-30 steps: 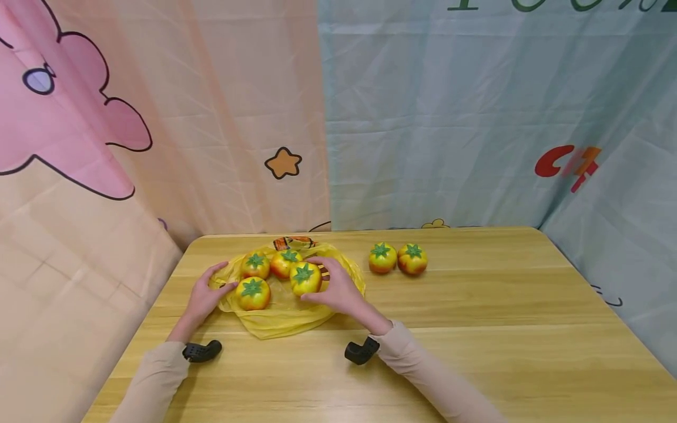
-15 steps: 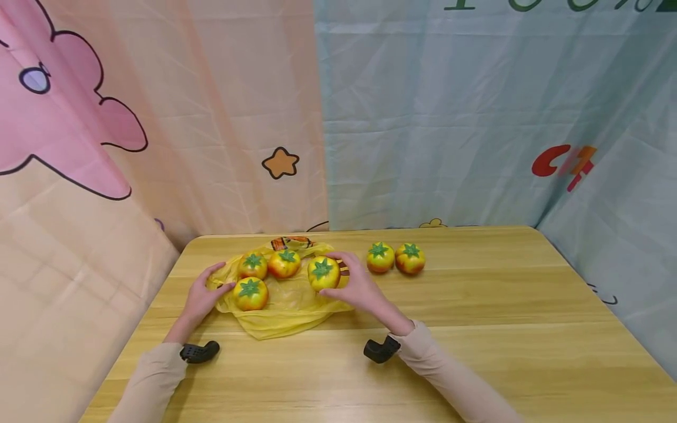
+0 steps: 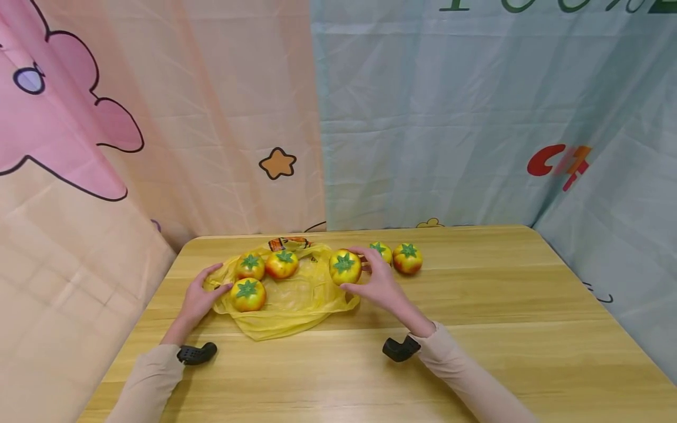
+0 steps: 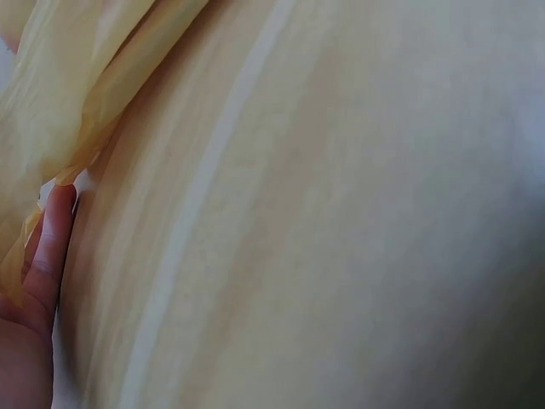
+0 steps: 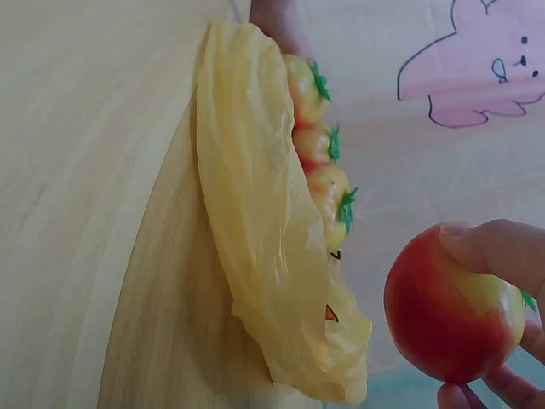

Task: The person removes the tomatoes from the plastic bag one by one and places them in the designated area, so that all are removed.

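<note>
Right hand (image 3: 383,288) grips round yellow-red, green-topped fruit (image 3: 345,267) left of palm | near right end of crumpled yellow plastic bag (image 3: 282,324) | left hand (image 3: 200,298) touches bag's left edge; I can't tell its grip

The bag (image 3: 296,296) is set on the table (image 3: 502,341). In the bag's left part are placed a near fruit (image 3: 248,295), a second fruit (image 3: 250,266) behind it and a third fruit (image 3: 282,265) to the second's right. By the bag's right edge a fourth fruit (image 3: 345,267) is held in the right hand (image 3: 382,288); farther right of the bag, a fifth (image 3: 382,251) and sixth (image 3: 408,259) are set side by side. The left hand (image 3: 198,299) is placed at the bag's left edge.
</note>
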`<state>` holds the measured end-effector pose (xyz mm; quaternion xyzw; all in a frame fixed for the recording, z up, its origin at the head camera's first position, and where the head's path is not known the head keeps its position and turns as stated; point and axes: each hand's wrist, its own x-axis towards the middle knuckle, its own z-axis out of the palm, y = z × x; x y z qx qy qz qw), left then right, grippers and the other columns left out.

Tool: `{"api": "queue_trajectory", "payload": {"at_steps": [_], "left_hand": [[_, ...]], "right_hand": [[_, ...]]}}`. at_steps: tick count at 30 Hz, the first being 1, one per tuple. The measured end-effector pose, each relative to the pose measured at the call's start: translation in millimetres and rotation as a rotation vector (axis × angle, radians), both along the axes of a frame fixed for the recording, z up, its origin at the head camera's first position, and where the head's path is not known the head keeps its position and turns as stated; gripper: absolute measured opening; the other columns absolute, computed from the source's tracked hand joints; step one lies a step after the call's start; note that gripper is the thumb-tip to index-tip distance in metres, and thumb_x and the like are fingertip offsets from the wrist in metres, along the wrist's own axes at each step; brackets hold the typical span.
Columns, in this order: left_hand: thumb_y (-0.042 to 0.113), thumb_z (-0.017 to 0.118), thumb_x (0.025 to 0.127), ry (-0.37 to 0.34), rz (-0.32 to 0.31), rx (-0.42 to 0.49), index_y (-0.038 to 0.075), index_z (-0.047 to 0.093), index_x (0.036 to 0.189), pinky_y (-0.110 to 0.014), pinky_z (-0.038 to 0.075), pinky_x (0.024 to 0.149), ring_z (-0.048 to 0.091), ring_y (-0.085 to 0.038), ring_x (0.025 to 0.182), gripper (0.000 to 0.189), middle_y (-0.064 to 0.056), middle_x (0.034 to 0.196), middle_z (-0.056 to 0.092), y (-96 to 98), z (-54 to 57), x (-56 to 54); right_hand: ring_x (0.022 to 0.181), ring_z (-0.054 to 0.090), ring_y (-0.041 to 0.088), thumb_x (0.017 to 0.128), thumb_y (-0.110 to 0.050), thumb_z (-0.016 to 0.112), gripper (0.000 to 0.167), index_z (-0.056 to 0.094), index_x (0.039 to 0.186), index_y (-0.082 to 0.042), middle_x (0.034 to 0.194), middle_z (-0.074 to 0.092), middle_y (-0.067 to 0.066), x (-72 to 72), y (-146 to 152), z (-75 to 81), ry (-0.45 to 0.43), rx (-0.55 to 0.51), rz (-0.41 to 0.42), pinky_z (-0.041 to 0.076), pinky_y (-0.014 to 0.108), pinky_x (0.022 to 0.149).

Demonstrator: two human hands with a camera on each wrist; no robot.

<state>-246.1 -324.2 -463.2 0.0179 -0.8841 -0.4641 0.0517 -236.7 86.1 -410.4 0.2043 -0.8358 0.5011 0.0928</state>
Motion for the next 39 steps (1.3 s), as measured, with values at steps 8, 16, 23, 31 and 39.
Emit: {"api": "queue_trajectory", "payload": {"at_steps": [8, 16, 23, 31, 39], "left_hand": [[0.025, 0.066, 0.091, -0.002, 0.007, 0.001, 0.001, 0.032, 0.147, -0.062, 0.016, 0.115, 0.018, -0.045, 0.143, 0.069, -0.027, 0.154, 0.025, -0.6, -0.2, 0.9], [0.025, 0.066, 0.091, -0.003, 0.005, 0.008, 0.001, 0.032, 0.147, -0.061, 0.016, 0.115, 0.018, -0.044, 0.143, 0.070, -0.027, 0.154, 0.026, -0.3, -0.9, 1.1], [0.026, 0.066, 0.091, -0.003, 0.002, 0.005, 0.001, 0.032, 0.147, -0.062, 0.016, 0.115, 0.018, -0.045, 0.143, 0.070, -0.027, 0.154, 0.025, -0.2, -1.6, 0.5], [0.027, 0.065, 0.092, -0.005, 0.003, -0.004, 0.001, 0.031, 0.147, -0.061, 0.018, 0.115, 0.019, -0.044, 0.143, 0.070, -0.027, 0.154, 0.026, 0.7, -0.2, 1.4], [0.026, 0.066, 0.091, -0.003, 0.004, -0.001, 0.001, 0.032, 0.147, -0.061, 0.017, 0.115, 0.019, -0.045, 0.143, 0.070, -0.028, 0.153, 0.025, 1.7, 1.3, 1.3]], "right_hand": [[0.112, 0.055, 0.029, 0.068, -0.009, 0.087, 0.072, 0.053, 0.132, -0.006, 0.127, 0.053, 0.014, 1.1, 18, 1.2, 0.018, -0.035, -0.034, 0.054, 0.044, 0.091], [0.109, 0.054, 0.028, 0.071, -0.016, 0.086, 0.072, 0.052, 0.133, -0.007, 0.129, 0.053, 0.014, -1.5, 39, -0.4, 0.054, -0.008, -0.092, 0.054, 0.045, 0.087], [0.113, 0.051, 0.032, 0.073, -0.015, 0.084, 0.070, 0.049, 0.134, -0.008, 0.131, 0.048, 0.016, -1.5, 58, 3.5, -0.008, -0.027, -0.133, 0.051, 0.051, 0.094], [0.114, 0.052, 0.034, 0.074, -0.014, 0.083, 0.071, 0.048, 0.135, -0.006, 0.131, 0.048, 0.018, -3.4, 80, 10.9, 0.028, -0.015, -0.197, 0.051, 0.050, 0.095], [0.114, 0.051, 0.035, 0.074, -0.013, 0.083, 0.071, 0.047, 0.136, -0.006, 0.134, 0.046, 0.018, -4.3, 100, 16.0, 0.041, -0.022, -0.251, 0.050, 0.052, 0.095]]}}
